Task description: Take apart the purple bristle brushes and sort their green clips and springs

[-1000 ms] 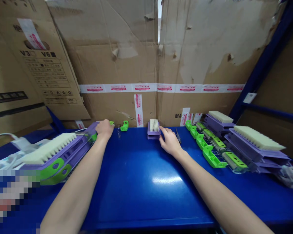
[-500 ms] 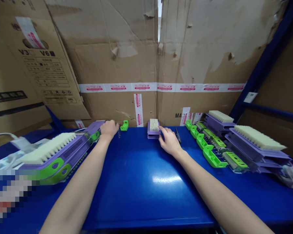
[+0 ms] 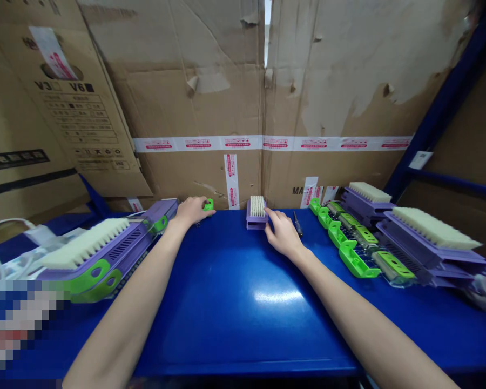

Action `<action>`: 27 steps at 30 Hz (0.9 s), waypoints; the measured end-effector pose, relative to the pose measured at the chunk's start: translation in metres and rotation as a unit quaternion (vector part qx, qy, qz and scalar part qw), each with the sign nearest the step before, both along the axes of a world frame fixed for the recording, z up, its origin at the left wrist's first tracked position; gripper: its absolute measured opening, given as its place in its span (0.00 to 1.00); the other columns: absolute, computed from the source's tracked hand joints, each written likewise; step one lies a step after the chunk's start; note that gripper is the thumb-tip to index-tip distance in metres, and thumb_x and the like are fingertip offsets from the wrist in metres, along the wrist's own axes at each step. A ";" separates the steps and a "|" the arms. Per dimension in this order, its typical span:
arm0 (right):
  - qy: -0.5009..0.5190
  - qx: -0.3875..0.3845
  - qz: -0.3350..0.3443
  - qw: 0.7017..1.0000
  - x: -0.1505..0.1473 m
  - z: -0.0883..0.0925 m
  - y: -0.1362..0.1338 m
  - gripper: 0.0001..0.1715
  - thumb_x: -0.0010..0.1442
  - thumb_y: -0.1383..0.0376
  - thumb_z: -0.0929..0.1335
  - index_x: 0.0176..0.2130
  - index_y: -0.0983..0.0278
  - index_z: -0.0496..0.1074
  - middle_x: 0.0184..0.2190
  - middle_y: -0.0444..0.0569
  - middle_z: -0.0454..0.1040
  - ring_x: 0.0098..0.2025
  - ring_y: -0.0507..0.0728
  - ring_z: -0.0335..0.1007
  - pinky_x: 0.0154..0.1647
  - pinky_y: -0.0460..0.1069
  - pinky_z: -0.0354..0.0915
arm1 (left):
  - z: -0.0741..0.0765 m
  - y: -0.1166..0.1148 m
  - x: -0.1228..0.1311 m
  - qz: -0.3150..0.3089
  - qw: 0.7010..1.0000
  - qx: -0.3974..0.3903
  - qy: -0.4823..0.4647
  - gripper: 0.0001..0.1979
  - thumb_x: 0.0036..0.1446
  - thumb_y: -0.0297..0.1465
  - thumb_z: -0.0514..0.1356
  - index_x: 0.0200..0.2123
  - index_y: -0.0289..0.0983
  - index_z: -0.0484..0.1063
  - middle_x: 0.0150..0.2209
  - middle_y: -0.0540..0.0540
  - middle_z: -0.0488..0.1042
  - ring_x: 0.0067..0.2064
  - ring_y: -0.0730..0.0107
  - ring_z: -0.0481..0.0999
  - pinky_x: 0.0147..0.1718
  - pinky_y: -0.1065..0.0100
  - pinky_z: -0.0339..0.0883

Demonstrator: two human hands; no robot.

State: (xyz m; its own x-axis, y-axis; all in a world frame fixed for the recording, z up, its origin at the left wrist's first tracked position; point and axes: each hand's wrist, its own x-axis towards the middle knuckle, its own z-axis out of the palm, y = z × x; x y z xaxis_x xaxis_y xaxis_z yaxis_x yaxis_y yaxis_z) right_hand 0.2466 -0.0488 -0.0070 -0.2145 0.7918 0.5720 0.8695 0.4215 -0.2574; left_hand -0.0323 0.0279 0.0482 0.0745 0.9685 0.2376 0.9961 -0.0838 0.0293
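Observation:
In the head view, my left hand (image 3: 192,211) is at the back of the blue table, its fingers and thumb closed around a small bright green plastic end piece (image 3: 209,205). My fingers cover part of that piece. Near the back middle stands a small purple plastic block (image 3: 256,222) topped with cream bristle-like rows (image 3: 257,206). My right hand (image 3: 282,231) rests against the block's right side, index fingertip at its upper edge, thumb apart and lower. Just right of that hand lies a dark thin tool like a screwdriver (image 3: 297,223).
Along the right lie several green end pieces (image 3: 354,259), clear-and-green parts (image 3: 395,266) and purple blocks with cream tops (image 3: 433,227). Larger purple-and-green units (image 3: 121,246) stand at left beside a white cable (image 3: 4,224). Cardboard (image 3: 194,113) walls the back; a blue post (image 3: 445,97) rises right.
My left hand has moved right, from beside the purple unit and coiled spring onto the green end piece. It now hides most of the spring. My right hand stays at the block.

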 end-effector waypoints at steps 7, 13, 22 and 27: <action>0.001 -0.001 -0.002 1.000 0.000 0.001 -0.001 0.27 0.61 0.68 0.58 0.59 0.70 0.61 0.50 0.59 0.70 0.51 0.62 0.64 0.51 0.56 0.61 | -0.005 0.007 -0.004 0.005 0.997 -0.019 0.070 0.15 0.54 0.31 0.58 0.44 0.40 0.77 0.45 0.38 0.78 0.49 0.55 0.75 0.46 0.66 0.65; -0.001 0.001 -0.001 1.000 -0.001 0.000 -0.001 0.27 0.61 0.68 0.58 0.59 0.69 0.61 0.50 0.59 0.70 0.51 0.62 0.64 0.51 0.55 0.61 | -0.001 0.007 -0.017 0.026 0.996 -0.032 0.082 0.13 0.54 0.31 0.57 0.43 0.40 0.77 0.45 0.38 0.77 0.50 0.56 0.75 0.45 0.66 0.65; -0.007 0.001 -0.001 1.000 0.000 -0.001 0.000 0.27 0.61 0.68 0.58 0.59 0.68 0.60 0.50 0.59 0.70 0.51 0.62 0.64 0.50 0.56 0.62 | 0.021 0.003 -0.028 0.102 0.989 -0.048 0.092 0.19 0.52 0.34 0.59 0.48 0.37 0.73 0.48 0.34 0.75 0.52 0.48 0.71 0.45 0.60 0.65; -0.006 0.001 -0.002 1.000 0.000 -0.001 0.000 0.27 0.61 0.67 0.58 0.59 0.69 0.60 0.50 0.59 0.70 0.51 0.62 0.64 0.51 0.56 0.61 | 0.044 -0.001 -0.048 0.193 0.978 -0.047 0.068 0.27 0.52 0.39 0.61 0.52 0.29 0.67 0.56 0.27 0.67 0.56 0.43 0.64 0.48 0.51 0.63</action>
State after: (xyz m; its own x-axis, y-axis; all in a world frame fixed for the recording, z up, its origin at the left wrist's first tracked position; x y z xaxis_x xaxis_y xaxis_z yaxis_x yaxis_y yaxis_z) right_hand 0.2462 -0.0489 -0.0080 -0.2183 0.7912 0.5713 0.8739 0.4190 -0.2463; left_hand -0.0805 0.0273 0.0926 -0.2770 0.9477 0.1587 0.9479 0.2965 -0.1166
